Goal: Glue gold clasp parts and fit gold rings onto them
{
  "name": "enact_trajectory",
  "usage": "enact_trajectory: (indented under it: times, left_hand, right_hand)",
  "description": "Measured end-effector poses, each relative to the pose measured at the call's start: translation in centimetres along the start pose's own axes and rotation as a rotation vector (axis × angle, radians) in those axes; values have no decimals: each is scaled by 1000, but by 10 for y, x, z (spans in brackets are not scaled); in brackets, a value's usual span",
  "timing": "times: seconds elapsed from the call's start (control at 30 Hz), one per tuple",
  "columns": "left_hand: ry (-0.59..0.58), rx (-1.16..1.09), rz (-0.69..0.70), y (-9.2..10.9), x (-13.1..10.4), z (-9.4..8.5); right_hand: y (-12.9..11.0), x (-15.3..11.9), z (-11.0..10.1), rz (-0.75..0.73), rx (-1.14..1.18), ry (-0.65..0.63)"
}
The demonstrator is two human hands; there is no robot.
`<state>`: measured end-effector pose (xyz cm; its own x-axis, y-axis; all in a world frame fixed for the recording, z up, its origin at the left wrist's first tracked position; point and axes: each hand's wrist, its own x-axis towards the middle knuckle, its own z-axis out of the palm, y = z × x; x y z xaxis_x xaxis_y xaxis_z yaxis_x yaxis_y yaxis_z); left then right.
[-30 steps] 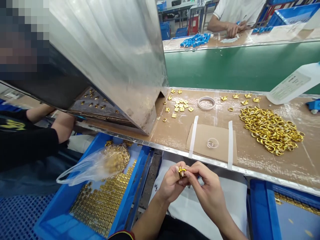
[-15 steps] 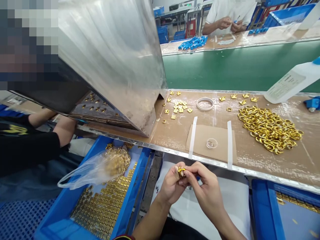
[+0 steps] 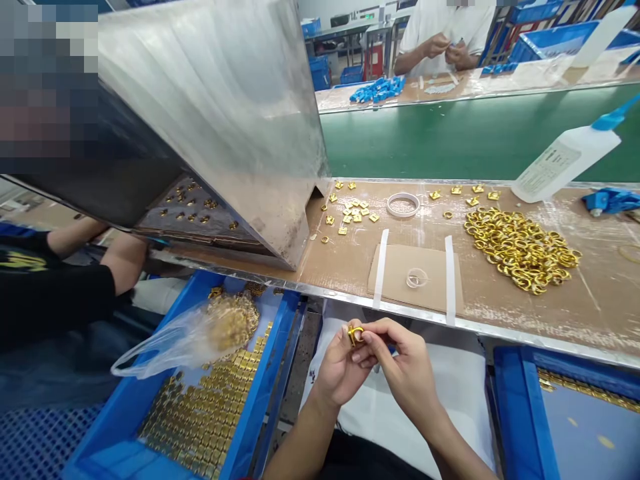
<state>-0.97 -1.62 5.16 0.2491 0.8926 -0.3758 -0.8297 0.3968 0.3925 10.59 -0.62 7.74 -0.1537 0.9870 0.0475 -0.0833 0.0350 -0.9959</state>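
A shiny gold ring (image 3: 355,335) is pinched between the fingertips of both hands, just in front of the bench edge. My left hand (image 3: 340,370) grips it at the left side with thumb and fingers. My right hand (image 3: 406,363) closes on it from the right with thumb and forefinger, hiding part of the band. Beyond the hands lies a cardboard pad (image 3: 413,260) with two white tape strips, and on it a small clear round dish (image 3: 417,278). A heap of gold rings (image 3: 520,250) sits to the right on the bench.
Small square gold pieces (image 3: 357,211) and a white tape roll (image 3: 403,205) lie farther back. At left stand a metal hood (image 3: 235,120) and a blue tray (image 3: 273,347) of gold pieces. A tilted bottle (image 3: 560,163) and another blue tray (image 3: 525,407) are right. Co-workers sit left and across.
The ring has turned in my fingers and more of its band shows. My right fingers have shifted slightly on it. The view has swung a little to the right.
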Motion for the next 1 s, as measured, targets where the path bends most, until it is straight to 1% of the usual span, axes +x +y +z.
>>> enact_trajectory:
  times: [0.13,0.27,0.37,0.53,0.8,1.0]
  left_hand:
    - [-13,10,15,-2,1,-4]
    - [-49,46,25,-1,1,-6]
    - [-74,67,31,1,1,-4]
    - [-99,90,90,3,-1,2]
    - [-130,206,141,6,-5,-1]
    - [-208,263,149,3,-6,-3]
  right_hand:
    - [-1,2,0,-8,-10,-19]
    - [0,2,1,-70,-22,-21]
    - [1,2,2,-136,-36,-8]
    - [-1,1,3,-197,-74,1]
    - [-5,-1,4,-285,-104,2]
    - [-11,-1,-5,-335,-192,-67]
